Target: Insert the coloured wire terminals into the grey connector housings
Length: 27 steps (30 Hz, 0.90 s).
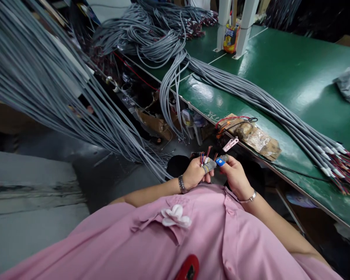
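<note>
Close to my body, my left hand (pixel 195 173) is closed on cable ends, with thin coloured wires (pixel 202 157) sticking up past the fingers. Its thumb wears a grey finger cover (pixel 209 166). My right hand (pixel 235 174) meets it from the other side, thumb and finger pinched, with a grey cover on a fingertip and a blue piece (pixel 220 161) at the thumb. A few copper-toned wire ends show between the two hands. Whether the right fingers grip those wires is hidden. Many grey cables (pixel 128 132) hang down from the upper left towards my left side.
A green table (pixel 294 70) runs along the right, carrying a long bundle of grey cables (pixel 251 93) with stripped coloured ends. A taped wooden block (pixel 259 140) with wires sits at its edge. More cable coils (pixel 151 35) lie behind, beside white posts (pixel 245 27).
</note>
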Each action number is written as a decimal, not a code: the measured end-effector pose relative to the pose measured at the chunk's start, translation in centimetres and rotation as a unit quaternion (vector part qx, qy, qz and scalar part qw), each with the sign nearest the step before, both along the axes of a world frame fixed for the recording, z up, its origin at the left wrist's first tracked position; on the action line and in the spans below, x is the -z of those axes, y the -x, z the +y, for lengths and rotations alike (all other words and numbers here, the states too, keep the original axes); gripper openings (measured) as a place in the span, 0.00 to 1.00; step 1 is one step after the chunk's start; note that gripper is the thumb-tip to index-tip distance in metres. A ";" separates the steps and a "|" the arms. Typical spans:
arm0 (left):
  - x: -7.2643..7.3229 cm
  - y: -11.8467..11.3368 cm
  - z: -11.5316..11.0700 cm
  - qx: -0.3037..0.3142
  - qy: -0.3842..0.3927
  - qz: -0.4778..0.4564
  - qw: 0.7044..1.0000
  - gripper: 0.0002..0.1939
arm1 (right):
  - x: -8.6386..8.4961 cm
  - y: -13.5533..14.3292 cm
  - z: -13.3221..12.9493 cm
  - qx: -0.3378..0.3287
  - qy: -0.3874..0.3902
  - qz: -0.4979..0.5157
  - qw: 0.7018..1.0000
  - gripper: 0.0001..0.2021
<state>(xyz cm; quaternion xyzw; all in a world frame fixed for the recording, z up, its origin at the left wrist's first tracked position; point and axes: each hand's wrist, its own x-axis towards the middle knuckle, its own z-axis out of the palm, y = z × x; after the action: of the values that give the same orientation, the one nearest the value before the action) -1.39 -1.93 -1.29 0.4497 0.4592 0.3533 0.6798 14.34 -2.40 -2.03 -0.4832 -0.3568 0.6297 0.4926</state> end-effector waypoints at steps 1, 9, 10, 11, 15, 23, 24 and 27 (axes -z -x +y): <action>0.0 0.0 0.0 -0.002 0.002 -0.001 1.000 0.19 | 0.1 0.0 -0.1 0.003 0.001 0.006 1.000 0.12; -0.1 -0.2 0.1 -0.021 0.017 -0.019 0.999 0.18 | -0.3 0.1 -0.2 0.024 -0.007 0.013 1.000 0.11; 0.0 -0.2 0.1 -0.024 0.019 -0.022 0.999 0.18 | -0.3 0.1 -0.2 0.027 -0.009 0.010 1.000 0.11; 0.0 -0.2 0.1 -0.026 0.019 -0.024 0.999 0.18 | -0.3 0.0 -0.3 0.028 -0.011 0.008 1.000 0.11; -0.1 -0.2 0.0 -0.042 0.009 -0.022 0.999 0.19 | 0.0 -0.3 -0.5 0.023 -0.013 0.002 1.000 0.10; -0.4 -0.1 0.0 -0.044 -0.001 -0.014 0.999 0.19 | 0.3 -0.9 -0.6 -0.001 0.039 0.071 0.997 0.10; -0.5 -0.1 0.0 -0.040 -0.004 -0.017 0.999 0.19 | 0.4 -1.2 -0.5 0.004 0.047 0.095 0.994 0.11; -1.1 0.0 0.0 -0.023 0.004 -0.032 0.999 0.19 | 0.6 -2.1 0.1 0.031 0.059 0.155 0.986 0.15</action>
<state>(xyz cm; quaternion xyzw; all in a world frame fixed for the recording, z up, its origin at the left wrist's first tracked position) -1.40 -1.95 -0.17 0.4250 0.4485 0.3812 0.6877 16.40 -2.27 -2.63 -0.4183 -0.2233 0.7015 0.5320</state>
